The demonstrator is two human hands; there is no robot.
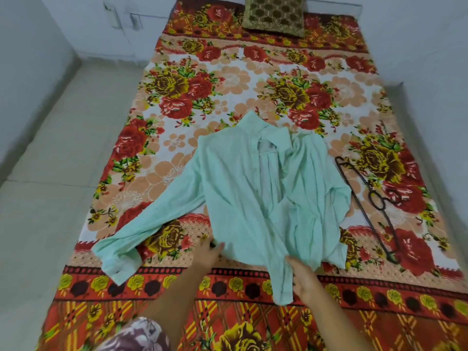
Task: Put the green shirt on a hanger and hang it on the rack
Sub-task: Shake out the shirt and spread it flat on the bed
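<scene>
While right hand (302, 277) pinches hem of green shirt (253, 186), spread ahead on bed (228, 79), we draw hem flat; left hand (207, 252) touches hem, hold unclear; hanger (367, 198) right of grip, apart; we keep collar open.

Floral bedsheet (228, 79) over bed, green shirt (248, 188) spread flat (collar far), dark hanger (364, 196) beside, cushion (274, 15) at head

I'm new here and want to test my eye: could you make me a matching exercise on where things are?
Things:
1 green shirt
2 hanger
3 cushion
4 right hand

Places:
A at the far end of the bed
B gripping the shirt's hem
C spread across the bed's middle
D lying flat, right of the shirt

Pairs: 1-C; 2-D; 3-A; 4-B
</scene>
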